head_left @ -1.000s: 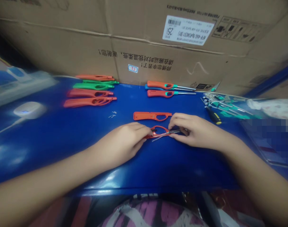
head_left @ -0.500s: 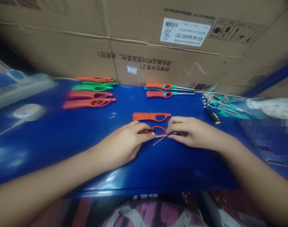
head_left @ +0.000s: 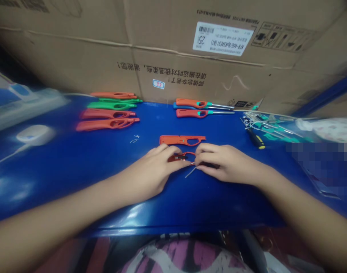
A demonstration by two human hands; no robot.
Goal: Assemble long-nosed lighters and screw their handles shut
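Both my hands meet at the middle of the blue table [head_left: 76, 167]. My left hand [head_left: 153, 172] is closed on the handle end of an orange lighter shell half [head_left: 185, 156] lying flat. My right hand [head_left: 221, 163] pinches a thin metal tube and dark inner part at the shell's front end; a short metal wire [head_left: 190, 173] sticks out below the fingers. A second orange shell half [head_left: 182, 140] lies just behind my hands, untouched.
Orange and green shells [head_left: 108, 112] lie in a row at back left. Finished orange lighters [head_left: 202, 108] lie at back centre. A pile of metal tubes and green parts with a screwdriver [head_left: 256, 138] sits right. A large cardboard box [head_left: 173, 49] walls the back.
My right hand has slid left toward my left hand, pushing the metal part further into the shell. The left hand has stayed put.
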